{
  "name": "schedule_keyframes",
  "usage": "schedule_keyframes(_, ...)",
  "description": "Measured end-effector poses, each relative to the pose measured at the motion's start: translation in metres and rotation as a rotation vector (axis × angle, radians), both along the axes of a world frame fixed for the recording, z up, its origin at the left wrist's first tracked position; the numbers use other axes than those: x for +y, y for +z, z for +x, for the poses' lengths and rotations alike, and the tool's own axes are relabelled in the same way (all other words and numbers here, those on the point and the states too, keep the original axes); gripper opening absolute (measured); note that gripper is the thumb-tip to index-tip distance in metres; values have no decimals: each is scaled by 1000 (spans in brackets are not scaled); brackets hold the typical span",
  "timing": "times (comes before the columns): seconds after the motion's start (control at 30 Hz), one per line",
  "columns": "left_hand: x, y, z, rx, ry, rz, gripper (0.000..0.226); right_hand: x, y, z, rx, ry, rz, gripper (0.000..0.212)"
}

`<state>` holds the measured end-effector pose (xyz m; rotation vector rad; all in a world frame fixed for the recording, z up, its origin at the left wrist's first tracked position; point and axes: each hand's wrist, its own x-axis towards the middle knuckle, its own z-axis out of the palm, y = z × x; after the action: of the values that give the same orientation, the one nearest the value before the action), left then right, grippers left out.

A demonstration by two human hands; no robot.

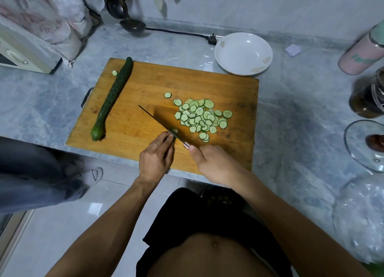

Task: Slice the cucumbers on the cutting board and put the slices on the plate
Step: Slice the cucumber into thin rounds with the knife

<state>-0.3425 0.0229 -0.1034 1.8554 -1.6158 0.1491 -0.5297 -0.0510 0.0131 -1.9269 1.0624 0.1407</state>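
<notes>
Now left grip [156, 152] pinches cucumber stub [174, 130] under knife [158, 121]; right grip [209, 158] holds handle.

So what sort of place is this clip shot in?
Most likely a home kitchen. A wooden cutting board with cucumber slices lies on a grey marble-look counter, ladles hang against the back wall, and a white plate stands beside the board.

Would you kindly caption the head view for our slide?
Left hand steadies a cucumber stub while the right hand slices with a knife beside a pile of slices.
</notes>
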Motion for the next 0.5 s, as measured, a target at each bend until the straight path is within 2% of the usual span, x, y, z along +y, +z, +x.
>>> schedule_keyframes(0.13, 1, 1, 0, -7, -12, 13, 24, -1, -9, 0, 10, -21, -12, 50)
schedule_keyframes(0.37, 0, 10, -2, 19, 27, 8, 22, -10, -2, -7, -71, -101, -2, 62)
schedule_keyframes(0.5, -2, 12, -5, 53, 61, -18, 20, -8, -1, -15, -50, -92, -21, 55)
